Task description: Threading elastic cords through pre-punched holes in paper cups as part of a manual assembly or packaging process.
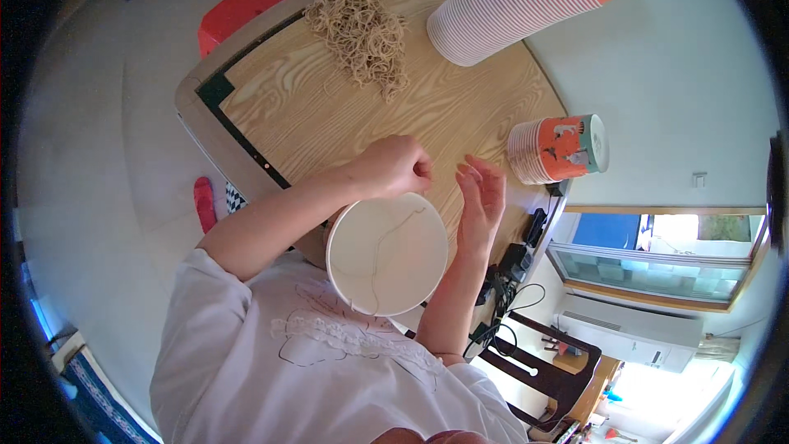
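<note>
Over the table, my left hand (393, 166) is curled, its fingertips pressed together. Any thread in its pinch is too fine to make out. Just to its right, my right hand (483, 196) is raised with thumb and fingertips drawn together, and what lies between them cannot be seen. Close to my body, below both hands, a white paper tub (349, 251) faces me with its round mouth. A thin pale string (376, 256) runs down inside it to the near rim. Farther off on the table lies a tangled heap of light brown string (362, 37).
A long stack of paper tubs (518, 4) lies across the far right of the wood-grain table (304, 115). A shorter orange and green stack (559, 148) sits at the right edge, near black adapters and cables (514, 263). A red stool (242, 12) stands beyond the left edge.
</note>
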`<state>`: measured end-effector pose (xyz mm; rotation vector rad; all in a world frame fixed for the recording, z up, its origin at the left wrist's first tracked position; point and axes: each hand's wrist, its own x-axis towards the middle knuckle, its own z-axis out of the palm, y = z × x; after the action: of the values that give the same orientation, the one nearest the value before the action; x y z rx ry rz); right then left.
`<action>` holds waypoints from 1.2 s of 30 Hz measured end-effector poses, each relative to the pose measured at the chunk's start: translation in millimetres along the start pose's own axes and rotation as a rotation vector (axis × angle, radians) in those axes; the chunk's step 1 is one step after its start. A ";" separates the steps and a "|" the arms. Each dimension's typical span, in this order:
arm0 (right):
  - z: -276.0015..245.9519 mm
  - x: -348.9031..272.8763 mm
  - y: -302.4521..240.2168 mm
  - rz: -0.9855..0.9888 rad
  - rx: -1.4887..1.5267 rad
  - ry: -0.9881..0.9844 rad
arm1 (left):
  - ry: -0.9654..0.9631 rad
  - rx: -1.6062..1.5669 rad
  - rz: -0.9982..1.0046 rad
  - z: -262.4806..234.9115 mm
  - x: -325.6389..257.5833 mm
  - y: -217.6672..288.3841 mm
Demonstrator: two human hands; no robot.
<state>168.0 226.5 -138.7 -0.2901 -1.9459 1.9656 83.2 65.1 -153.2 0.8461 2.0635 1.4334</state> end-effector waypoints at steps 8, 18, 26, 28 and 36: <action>-4.9 -1.9 -0.7 0.171 -0.344 -0.241 | 0.030 -0.013 0.030 1.3 0.4 -1.7; 7.3 -6.1 -18.9 0.138 -0.145 -0.161 | 0.053 0.017 0.037 -1.4 -5.4 2.2; -12.2 -4.5 -3.1 0.143 -0.348 -0.167 | 0.067 -0.010 0.033 1.3 -6.4 0.1; -16.6 -5.3 -1.0 0.135 -0.358 -0.146 | 0.058 -0.009 0.030 -0.9 -8.1 4.6; -19.2 -8.9 0.7 0.152 -0.423 -0.152 | 0.039 -0.013 0.015 -1.2 -11.5 3.4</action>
<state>183.5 240.6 -140.9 -0.4160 -2.5010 1.6851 91.0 56.9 -149.0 0.8363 2.0784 1.4803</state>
